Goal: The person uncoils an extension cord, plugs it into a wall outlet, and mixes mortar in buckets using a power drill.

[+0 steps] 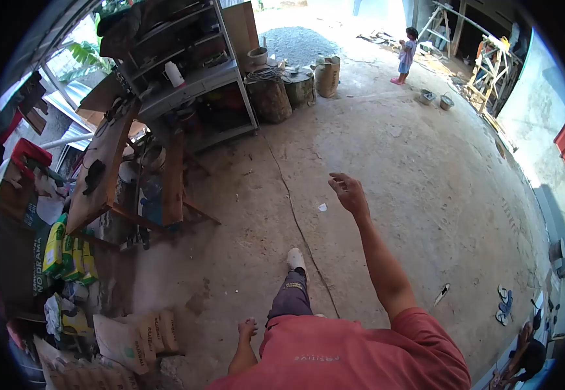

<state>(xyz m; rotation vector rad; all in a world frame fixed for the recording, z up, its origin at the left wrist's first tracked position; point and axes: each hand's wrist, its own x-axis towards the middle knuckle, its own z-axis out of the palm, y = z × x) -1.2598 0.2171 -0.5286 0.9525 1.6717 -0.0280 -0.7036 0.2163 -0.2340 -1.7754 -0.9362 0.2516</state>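
Observation:
My right hand (347, 190) reaches forward over the concrete floor (412, 214) with its fingers loosely bent and apart. Nothing shows in it. Low beside my body is my left hand (247, 328), relaxed and slightly curled, also with nothing visible in it. Neither hand touches an object. A thin dark cable (290, 198) runs along the floor between them, close to my shoe (295, 259). A small white scrap (323, 207) lies just left of my right forearm.
To the left stand a wooden table (97, 179), a shelf unit (188, 88) and stacked sacks (120, 341). A child (407, 55) stands at the back near two buckets (446, 101). Sandals (504, 305) lie right, and another person (523, 357) is at the lower right edge.

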